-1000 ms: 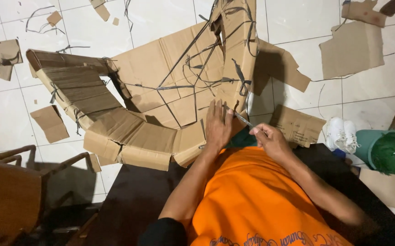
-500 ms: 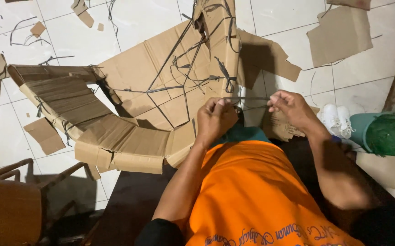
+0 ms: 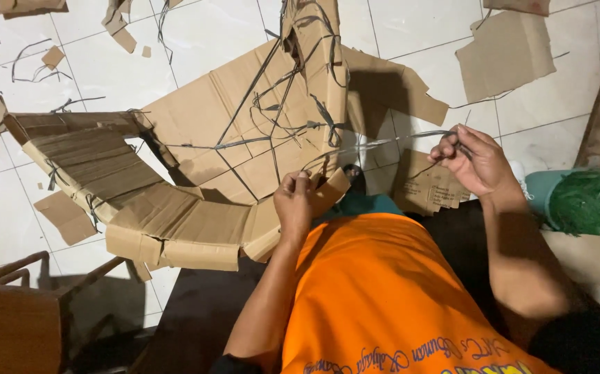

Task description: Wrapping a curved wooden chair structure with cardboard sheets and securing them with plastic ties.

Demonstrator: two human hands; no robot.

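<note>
White tiled floor (image 3: 196, 41) with grey grout lines, scattered cardboard scraps (image 3: 507, 52), wooden chair (image 3: 16, 325) lower left

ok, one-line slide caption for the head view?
Left hand grips the edge of a curved cardboard structure while the right hand pulls a thin strap taut, over a white tiled floor.

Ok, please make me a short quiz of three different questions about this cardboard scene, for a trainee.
1. True or false: the left hand rests on the edge of the cardboard structure.
2. What does the right hand pinch? A) a thin dark strand B) a loose scrap of cardboard C) the green brush
3. Fill in: the green brush lies beside the person's ___ arm.

Key:
1. True.
2. A; the strand runs from the fingers toward the cardboard structure.
3. Right.
</note>
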